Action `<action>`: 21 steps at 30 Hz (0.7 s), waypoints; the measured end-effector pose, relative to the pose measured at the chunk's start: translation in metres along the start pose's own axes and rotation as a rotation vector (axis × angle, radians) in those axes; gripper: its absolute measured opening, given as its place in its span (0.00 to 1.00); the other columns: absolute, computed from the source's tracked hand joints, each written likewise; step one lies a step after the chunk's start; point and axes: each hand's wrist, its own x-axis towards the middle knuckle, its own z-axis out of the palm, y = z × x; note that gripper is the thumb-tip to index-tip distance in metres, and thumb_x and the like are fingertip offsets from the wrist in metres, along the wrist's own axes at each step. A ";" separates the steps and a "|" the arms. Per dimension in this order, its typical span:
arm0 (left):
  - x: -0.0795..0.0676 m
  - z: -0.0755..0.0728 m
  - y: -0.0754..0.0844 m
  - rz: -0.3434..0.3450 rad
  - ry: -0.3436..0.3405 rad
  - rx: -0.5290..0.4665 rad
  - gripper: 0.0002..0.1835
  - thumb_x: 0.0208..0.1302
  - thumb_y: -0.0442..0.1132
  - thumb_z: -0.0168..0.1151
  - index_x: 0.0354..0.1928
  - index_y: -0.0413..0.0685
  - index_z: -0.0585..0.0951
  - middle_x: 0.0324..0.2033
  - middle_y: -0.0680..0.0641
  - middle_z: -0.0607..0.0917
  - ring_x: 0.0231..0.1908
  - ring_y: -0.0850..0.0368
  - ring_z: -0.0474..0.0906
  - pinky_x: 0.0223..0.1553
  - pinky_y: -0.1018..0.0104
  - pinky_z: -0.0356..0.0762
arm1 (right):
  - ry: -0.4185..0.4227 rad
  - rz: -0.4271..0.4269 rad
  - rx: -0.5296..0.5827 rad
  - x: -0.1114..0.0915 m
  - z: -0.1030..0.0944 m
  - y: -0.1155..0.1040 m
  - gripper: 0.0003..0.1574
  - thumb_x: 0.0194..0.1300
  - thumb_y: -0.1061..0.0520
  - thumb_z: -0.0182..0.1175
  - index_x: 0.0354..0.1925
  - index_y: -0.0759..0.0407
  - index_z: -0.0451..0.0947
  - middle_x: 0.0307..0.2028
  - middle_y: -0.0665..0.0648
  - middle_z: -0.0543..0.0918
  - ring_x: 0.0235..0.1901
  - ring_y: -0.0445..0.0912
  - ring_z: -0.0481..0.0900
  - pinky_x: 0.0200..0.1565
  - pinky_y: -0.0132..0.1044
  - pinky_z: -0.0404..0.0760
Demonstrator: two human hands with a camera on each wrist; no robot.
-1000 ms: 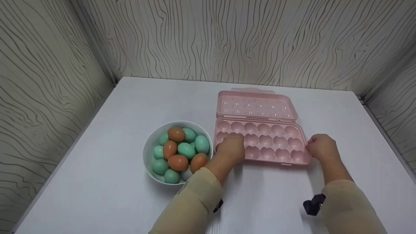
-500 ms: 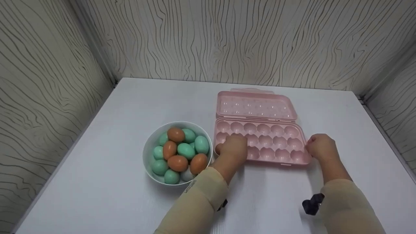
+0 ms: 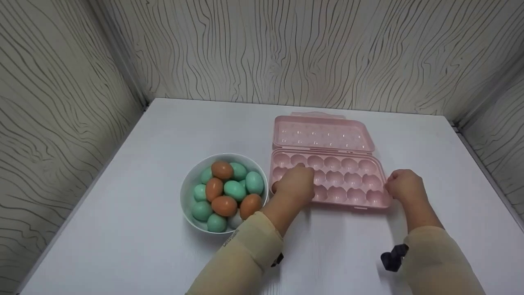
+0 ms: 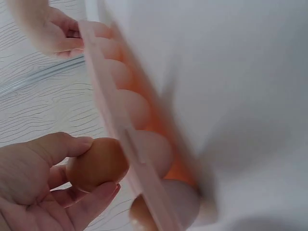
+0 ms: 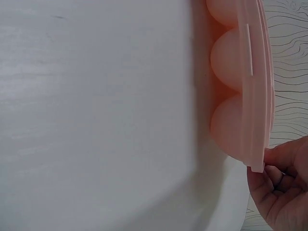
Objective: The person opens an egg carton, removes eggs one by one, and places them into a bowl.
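My left hand (image 3: 294, 185) is over the front left of an open pink egg box (image 3: 346, 204). In the left wrist view its thumb and fingers pinch a brown egg (image 4: 98, 164) right at the box's front rim. Another brown egg (image 4: 143, 214) sits in the front row's leftmost cup, mostly covered by the hand in the head view. My right hand (image 3: 406, 186) pinches the box's right end; the right wrist view shows thumb and fingers (image 5: 260, 185) on either side of the rim. The lid (image 3: 323, 135) lies folded back.
Left of the box stands a white bowl (image 3: 186, 200) with several green and brown eggs and a white one (image 3: 235, 221). Both rest on a white table (image 3: 139, 164), closed in by wood-patterned panels (image 3: 245, 53) at the back and sides.
My left hand has shifted slightly to the right over the front row, uncovering part of the egg in the leftmost cup. The right hand, box and bowl stay put.
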 end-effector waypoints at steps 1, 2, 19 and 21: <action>-0.003 -0.004 0.000 0.019 0.013 0.006 0.14 0.57 0.41 0.63 0.46 0.56 0.78 0.40 0.53 0.76 0.31 0.58 0.71 0.24 0.45 0.76 | 0.001 -0.003 0.000 0.000 0.000 0.000 0.05 0.55 0.64 0.53 0.28 0.67 0.74 0.23 0.58 0.77 0.24 0.47 0.72 0.25 0.35 0.72; -0.006 -0.007 0.000 0.044 0.031 0.017 0.14 0.56 0.42 0.64 0.46 0.55 0.78 0.38 0.52 0.76 0.30 0.58 0.71 0.24 0.49 0.77 | 0.003 -0.006 -0.001 0.000 0.000 0.000 0.05 0.55 0.64 0.53 0.28 0.67 0.74 0.22 0.57 0.77 0.24 0.47 0.72 0.25 0.35 0.72; -0.040 -0.066 -0.036 0.187 0.113 -0.181 0.03 0.55 0.37 0.61 0.31 0.50 0.76 0.23 0.52 0.75 0.27 0.57 0.71 0.28 0.68 0.70 | 0.012 -0.027 0.005 0.000 0.000 0.001 0.07 0.55 0.64 0.52 0.30 0.69 0.75 0.23 0.59 0.77 0.24 0.47 0.72 0.25 0.36 0.72; -0.045 -0.073 -0.041 0.164 0.093 -0.206 0.04 0.54 0.35 0.61 0.30 0.50 0.75 0.24 0.52 0.75 0.28 0.57 0.71 0.27 0.69 0.70 | 0.014 -0.026 0.007 0.000 0.000 0.001 0.07 0.55 0.64 0.52 0.29 0.69 0.75 0.23 0.59 0.77 0.24 0.47 0.72 0.25 0.35 0.72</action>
